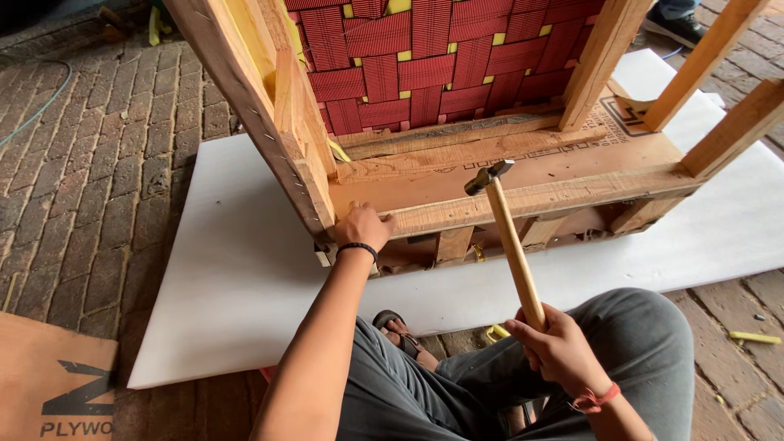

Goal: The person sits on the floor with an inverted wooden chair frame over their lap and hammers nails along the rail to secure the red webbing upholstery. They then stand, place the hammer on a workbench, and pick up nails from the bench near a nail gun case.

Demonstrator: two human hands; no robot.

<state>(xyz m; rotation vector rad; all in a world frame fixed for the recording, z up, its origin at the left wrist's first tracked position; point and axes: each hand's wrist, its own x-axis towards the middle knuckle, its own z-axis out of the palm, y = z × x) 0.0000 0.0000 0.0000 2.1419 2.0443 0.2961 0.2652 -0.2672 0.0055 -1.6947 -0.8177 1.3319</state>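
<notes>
My right hand (558, 347) grips the lower end of a wooden-handled hammer (510, 237), whose dark metal head (488, 176) is raised just in front of a wooden furniture frame (523, 200). My left hand (362, 226), with a black band at the wrist, rests curled on the frame's front rail near its left corner post (269, 122); whether it pinches a nail I cannot tell. The frame has red woven webbing (425, 61) with yellow gaps behind the rails.
The frame lies on a white foam sheet (237, 278) spread over a brick floor (90, 188). A plywood board (49, 384) lies at the lower left. Yellow scraps (755, 336) sit at the right. Another person's shoe (674, 24) shows at the top right. My grey-trousered legs (457, 384) are folded below.
</notes>
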